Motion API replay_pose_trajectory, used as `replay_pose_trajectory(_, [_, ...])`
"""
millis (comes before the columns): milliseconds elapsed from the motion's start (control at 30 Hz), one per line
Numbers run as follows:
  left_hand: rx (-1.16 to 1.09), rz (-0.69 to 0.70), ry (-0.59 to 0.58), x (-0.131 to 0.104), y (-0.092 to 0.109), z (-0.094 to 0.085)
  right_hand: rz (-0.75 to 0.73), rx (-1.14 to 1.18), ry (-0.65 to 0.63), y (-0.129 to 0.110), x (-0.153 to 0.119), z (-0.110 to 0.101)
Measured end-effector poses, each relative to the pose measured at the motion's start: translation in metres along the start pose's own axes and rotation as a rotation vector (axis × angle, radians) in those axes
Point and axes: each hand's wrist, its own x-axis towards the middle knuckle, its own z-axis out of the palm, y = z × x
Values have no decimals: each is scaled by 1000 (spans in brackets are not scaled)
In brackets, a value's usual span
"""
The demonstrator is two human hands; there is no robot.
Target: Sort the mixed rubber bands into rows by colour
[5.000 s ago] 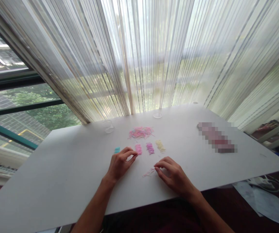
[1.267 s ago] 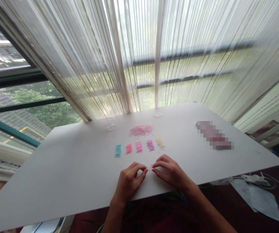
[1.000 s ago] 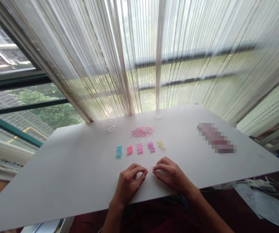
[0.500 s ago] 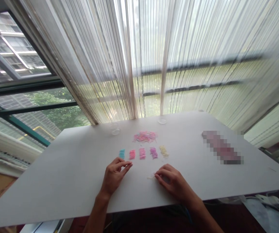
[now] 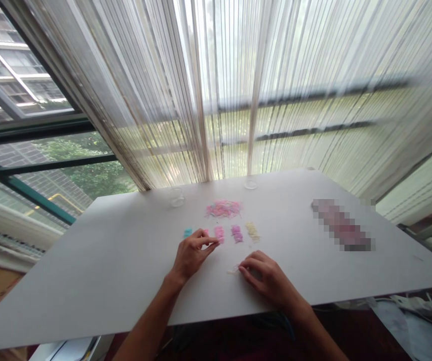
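My left hand [image 5: 193, 253] has thumb and forefinger pinched together at the lower edge of a light pink bundle [image 5: 219, 232] of thin pieces. Whether anything lies between those fingertips is too small to see. Partly behind this hand are a blue bundle [image 5: 187, 232] and a hot pink one. To the right lie a purple bundle [image 5: 237, 233] and a pale yellow bundle [image 5: 252, 231]. My right hand [image 5: 263, 273] rests low over the table, its fingers closed on a thin pale strand [image 5: 232, 272] that sticks out to the left.
A loose heap of mixed coloured strands [image 5: 224, 208] lies behind the bundles on the white table [image 5: 99, 271]. Two clear round containers, one at left [image 5: 176, 199] and a shallow one [image 5: 250, 184], stand near the back edge. At right is a pixelated pinkish object [image 5: 341, 225].
My left hand has moved right and slightly forward, from below the blue and hot pink bundles to the light pink one. My right hand stays nearly in place with the pale strand.
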Motion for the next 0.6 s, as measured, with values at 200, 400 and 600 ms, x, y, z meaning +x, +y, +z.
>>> replay_pose_trajectory(200, [60, -83, -29, -9, -5, 7, 6, 6, -11, -1, 0, -1])
replay_pose_trajectory(400, [80, -99, -38, -9, -4, 7, -4, 2, -2, -1, 1, -1])
replay_pose_trajectory(600, [140, -82, -36, -9, -2, 8, -10, -3, 7, -3, 1, -2])
